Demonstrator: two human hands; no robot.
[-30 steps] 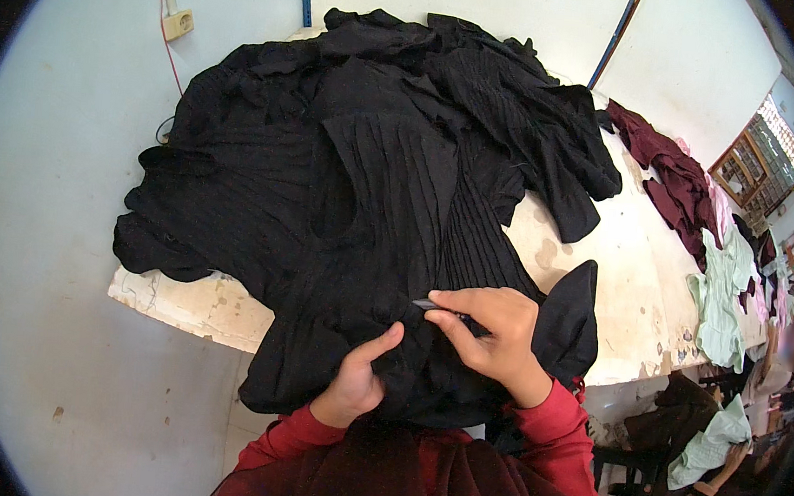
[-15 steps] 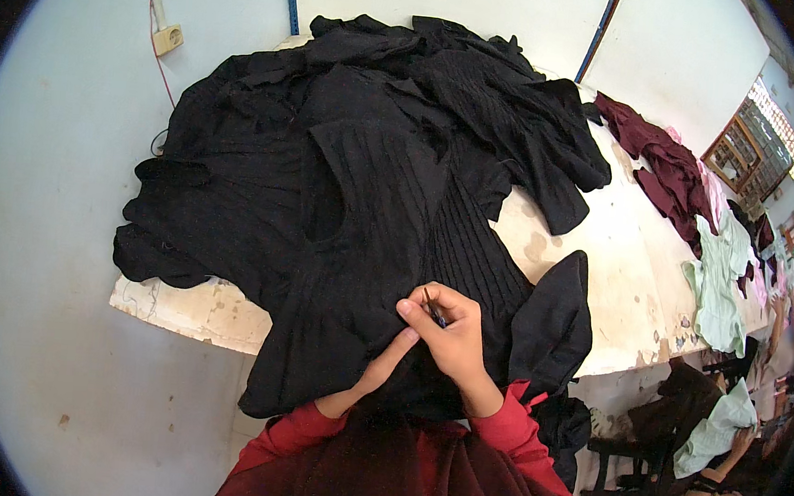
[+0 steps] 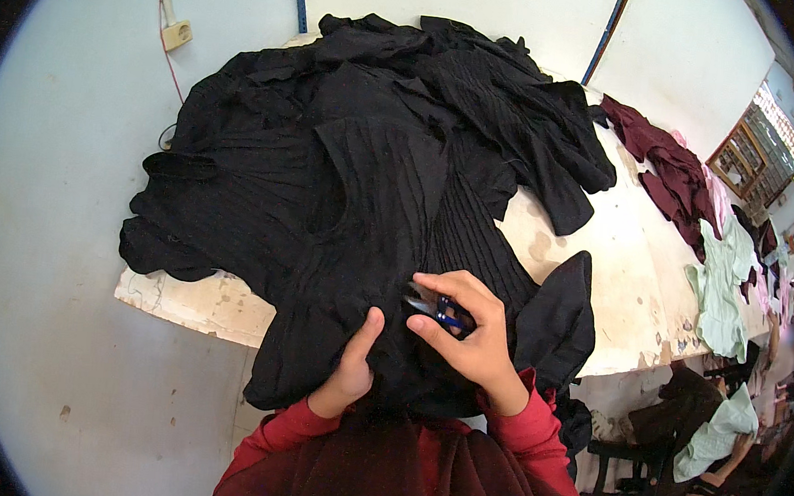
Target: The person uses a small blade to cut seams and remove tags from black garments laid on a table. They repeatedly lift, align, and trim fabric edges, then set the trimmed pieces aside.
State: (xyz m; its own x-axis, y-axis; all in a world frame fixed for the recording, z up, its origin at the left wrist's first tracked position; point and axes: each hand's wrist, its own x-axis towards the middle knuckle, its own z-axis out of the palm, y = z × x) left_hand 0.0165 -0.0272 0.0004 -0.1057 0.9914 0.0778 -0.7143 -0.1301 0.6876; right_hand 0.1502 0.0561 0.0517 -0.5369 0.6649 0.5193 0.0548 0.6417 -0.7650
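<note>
A black pleated garment (image 3: 377, 209) lies spread over the near table edge, its neck opening toward the middle of the pile. My right hand (image 3: 476, 333) holds small thread snips (image 3: 448, 315) with blue handles, just above the cloth. Their metal blades point left and stand apart. My left hand (image 3: 348, 370) grips the lower part of the garment, thumb stretched out on top. Its other fingers are hidden by the black fabric.
More black garments (image 3: 485, 78) are heaped at the back of the worn, pale table (image 3: 626, 294). Maroon cloth (image 3: 664, 166) and a mint-green garment (image 3: 725, 283) lie at the right. A wall socket (image 3: 178, 35) is at the upper left. Another person's arm (image 3: 730, 456) shows at lower right.
My hands have moved apart; my left thumb has drawn back to the left. My right hand has turned and its fingers have spread, showing more of the snips and their parted blades.
</note>
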